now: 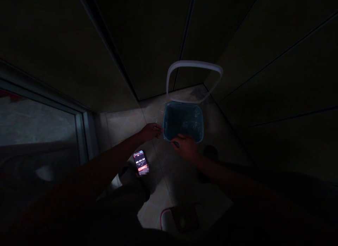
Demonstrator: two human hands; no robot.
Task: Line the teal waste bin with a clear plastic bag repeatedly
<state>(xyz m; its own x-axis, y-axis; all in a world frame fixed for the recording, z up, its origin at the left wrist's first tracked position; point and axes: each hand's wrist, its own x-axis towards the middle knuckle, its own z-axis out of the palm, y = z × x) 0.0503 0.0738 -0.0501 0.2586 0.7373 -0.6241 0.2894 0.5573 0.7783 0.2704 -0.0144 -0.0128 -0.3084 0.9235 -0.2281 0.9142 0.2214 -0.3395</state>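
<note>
A teal bin [166,121] stands on the floor ahead of me, and a shiny plastic bin liner [191,123] lines its inside. The pale ring [195,63] of the bin is off the rim, tilted up behind it. At the bin's front left corner, my left hand [151,131] is closed in a pinch on the liner's edge. My right hand [186,147] reaches over the front rim, its thumb and fingers closed on the liner there. Dim light blurs the fingertips of both hands.
A lit phone [141,163] showing a running timer lies near my left leg. Below the bin, a red-edged object [179,217] rests on the tiled floor [124,122]. Dark panelled walls [158,38] close in behind and to the right. A framed glass pane [39,122] stands left.
</note>
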